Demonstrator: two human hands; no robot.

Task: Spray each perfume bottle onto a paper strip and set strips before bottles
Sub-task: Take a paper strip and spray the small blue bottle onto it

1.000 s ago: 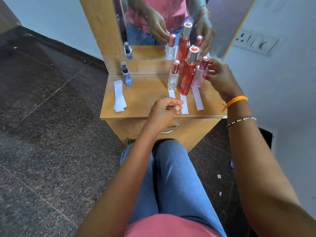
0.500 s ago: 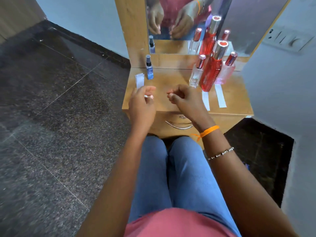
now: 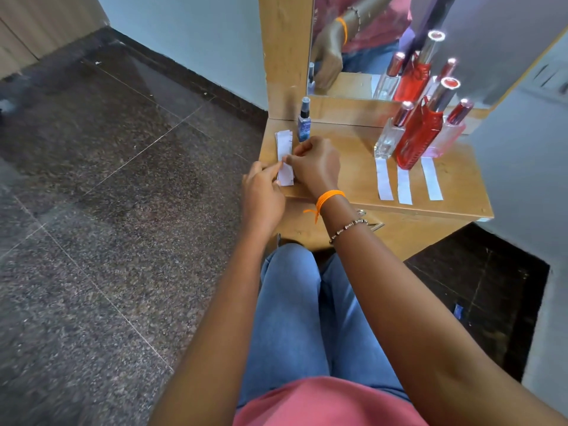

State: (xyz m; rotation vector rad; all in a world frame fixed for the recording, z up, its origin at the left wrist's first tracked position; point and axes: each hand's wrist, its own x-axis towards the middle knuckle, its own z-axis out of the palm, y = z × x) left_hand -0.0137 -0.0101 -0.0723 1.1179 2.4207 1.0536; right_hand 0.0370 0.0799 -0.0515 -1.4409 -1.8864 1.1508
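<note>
A stack of white paper strips (image 3: 284,142) lies at the left end of the wooden dresser top (image 3: 353,167). My left hand (image 3: 262,195) and my right hand (image 3: 315,166) meet over the stack's near end, and both pinch at the strips with their fingertips. A small blue spray bottle (image 3: 304,121) stands just behind the stack. On the right stand a clear bottle (image 3: 390,136), a tall red bottle (image 3: 418,135) and a pink bottle (image 3: 447,133). One white strip lies before each: the left strip (image 3: 384,179), the middle strip (image 3: 404,186), the right strip (image 3: 431,179).
A mirror (image 3: 384,41) rises behind the dresser top and repeats the bottles and a hand. A drawer handle (image 3: 373,224) shows under the front edge. Dark stone floor (image 3: 107,179) spreads to the left. A wall with a switch plate (image 3: 550,78) is close on the right.
My right hand left the pink bottle and crossed to the left end of the top. Both hands came onto the strip stack and now pinch it. The view swung left.
</note>
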